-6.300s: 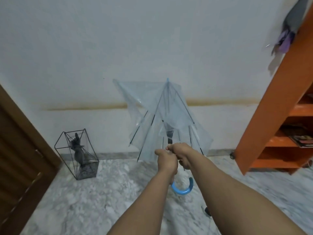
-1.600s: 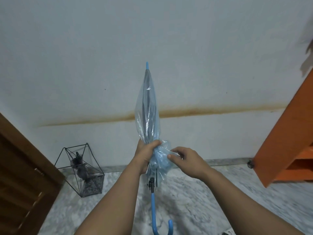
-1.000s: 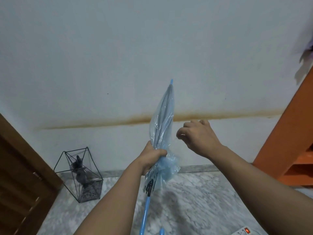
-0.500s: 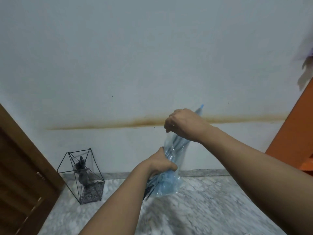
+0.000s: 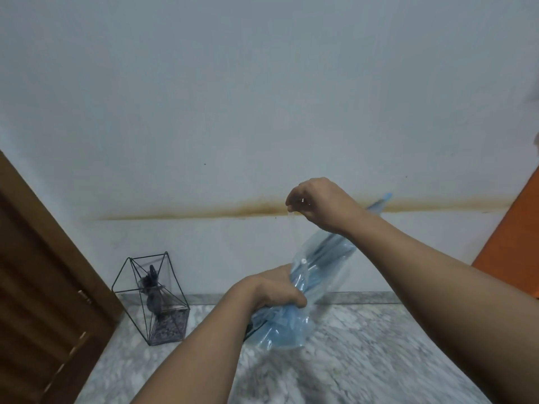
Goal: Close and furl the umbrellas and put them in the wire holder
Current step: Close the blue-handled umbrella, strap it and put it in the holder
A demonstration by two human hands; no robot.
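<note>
Umbrella (image 5: 318,269), clear blue plastic and collapsed, is held in mid-air above the marble floor (image 5: 350,360), tilted with its blue tip (image 5: 386,196) pointing up and to the right. Half a second ago the tip sat lower and closer to the centre; one second ago the umbrella stood nearly upright. The left hand (image 5: 274,290) is clenched around the bunched canopy near its lower end, as before. The right hand (image 5: 318,202), which half a second ago was closed over the upper canopy, now sits higher and pinches a thin clear strap (image 5: 294,228) between fingertips, pulling it up from the canopy. The wire holder (image 5: 151,298) stands on the floor against the wall (image 5: 262,97), beside the wooden door (image 5: 38,272), well apart from the umbrella. It already contains a dark furled umbrella (image 5: 153,290).
</note>
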